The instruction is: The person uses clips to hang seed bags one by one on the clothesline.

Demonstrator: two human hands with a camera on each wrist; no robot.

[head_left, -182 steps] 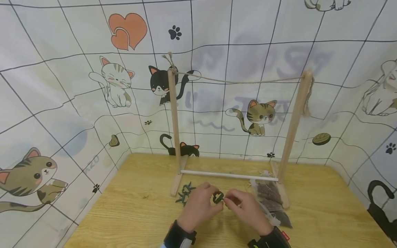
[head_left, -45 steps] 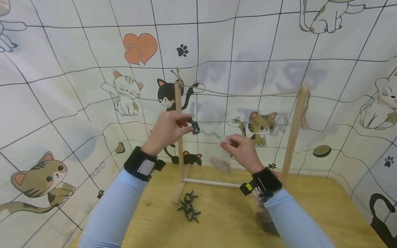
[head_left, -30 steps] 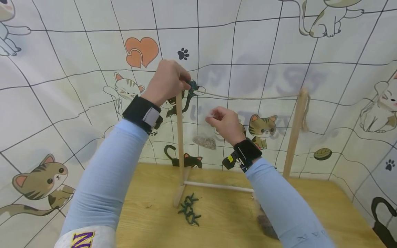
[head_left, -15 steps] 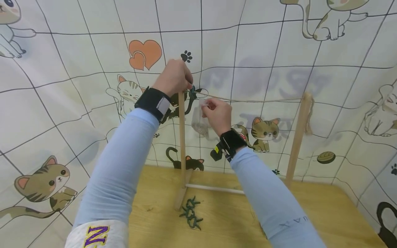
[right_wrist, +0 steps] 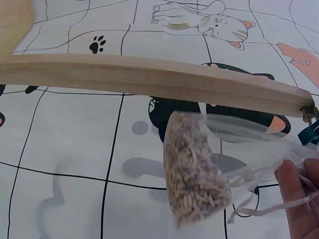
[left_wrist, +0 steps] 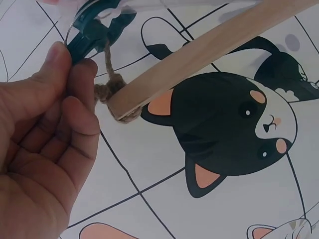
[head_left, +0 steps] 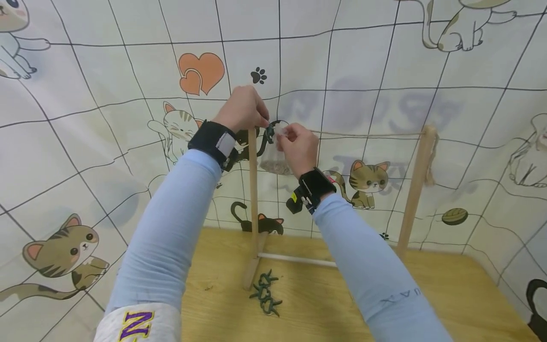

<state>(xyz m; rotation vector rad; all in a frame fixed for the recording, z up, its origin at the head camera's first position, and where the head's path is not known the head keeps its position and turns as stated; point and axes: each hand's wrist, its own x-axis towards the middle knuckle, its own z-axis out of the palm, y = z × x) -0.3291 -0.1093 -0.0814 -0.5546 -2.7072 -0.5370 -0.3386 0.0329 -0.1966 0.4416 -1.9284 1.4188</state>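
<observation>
My left hand pinches the handles of a green plant clip beside the top of the left wooden post. In the left wrist view the clip is at the twine, which is knotted round the post end. Close by, my right hand pinches the gathered top of a sheer drawstring pouch. Beige-brown pellets fill the pouch's bottom, and its white ribbons dangle. The pouch's top meets the clip; whether the jaws grip it cannot be told.
The twine line runs to the right wooden post, and a white rod joins the posts low down. Several green clips lie on the wooden table. Behind hangs a cat-print cloth.
Both hands have risen from the table to the twine, the left with a clip, the right with the pouch. In the last half second the right hand has lifted the pouch's top to the clip.
</observation>
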